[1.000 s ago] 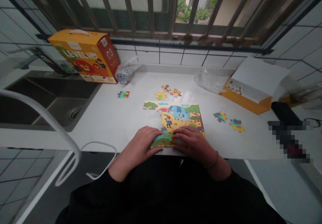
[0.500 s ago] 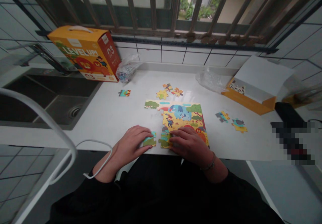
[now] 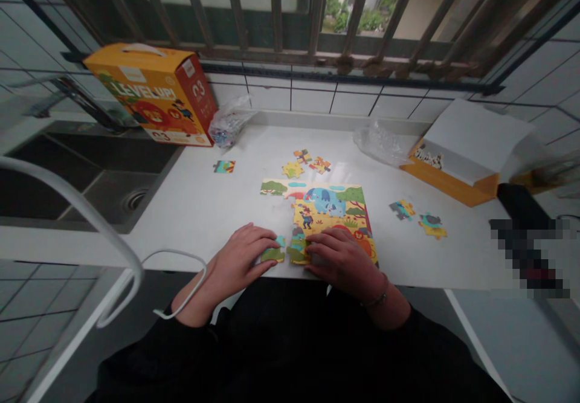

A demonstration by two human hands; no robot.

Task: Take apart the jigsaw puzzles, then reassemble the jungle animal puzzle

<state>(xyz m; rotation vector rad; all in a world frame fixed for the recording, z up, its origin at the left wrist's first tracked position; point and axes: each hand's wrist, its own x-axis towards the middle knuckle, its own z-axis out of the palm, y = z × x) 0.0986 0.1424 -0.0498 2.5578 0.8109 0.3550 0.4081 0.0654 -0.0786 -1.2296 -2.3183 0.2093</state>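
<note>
A partly joined jigsaw (image 3: pixel 324 206) with elephants and lions lies near the counter's front edge. My left hand (image 3: pixel 247 253) is closed on a green and blue puzzle piece (image 3: pixel 273 254), just left of the jigsaw's lower left corner; a narrow gap separates the two. Across the lower part of the jigsaw rests my right hand (image 3: pixel 339 257), its fingers spread flat and covering some of the picture. Beyond the jigsaw are several loose pieces (image 3: pixel 292 170).
An orange box (image 3: pixel 151 98) and a plastic bag (image 3: pixel 229 126) stand by the sink (image 3: pixel 104 179). One piece (image 3: pixel 224 166) lies left; more pieces (image 3: pixel 432 225) lie right, near an open box (image 3: pixel 453 182) and clear plastic (image 3: pixel 378 143). A white cable (image 3: pixel 90 209) crosses my left wrist.
My left hand and the piece in it have moved slightly right, so the gap to the jigsaw is narrower. My right hand has stayed on the jigsaw.
</note>
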